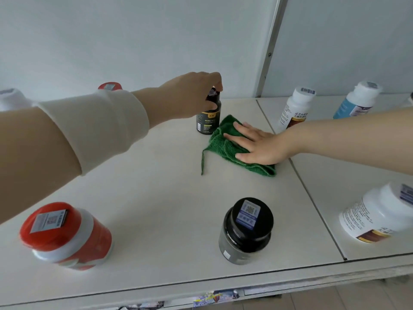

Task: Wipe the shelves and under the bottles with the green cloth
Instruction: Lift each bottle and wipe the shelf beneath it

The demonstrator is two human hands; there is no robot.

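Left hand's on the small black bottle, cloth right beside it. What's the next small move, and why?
Probably lift the small black bottle straight up: the left hand already grips its cap, and the right hand presses the green cloth flat beside its base, ready to slide into that spot.

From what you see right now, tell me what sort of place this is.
Probably a shop or pharmacy display shelf: spaced-out supplement bottles such as the small black bottle and the red-lidded jar carry code stickers on their lids, and printed strips line the front edge.
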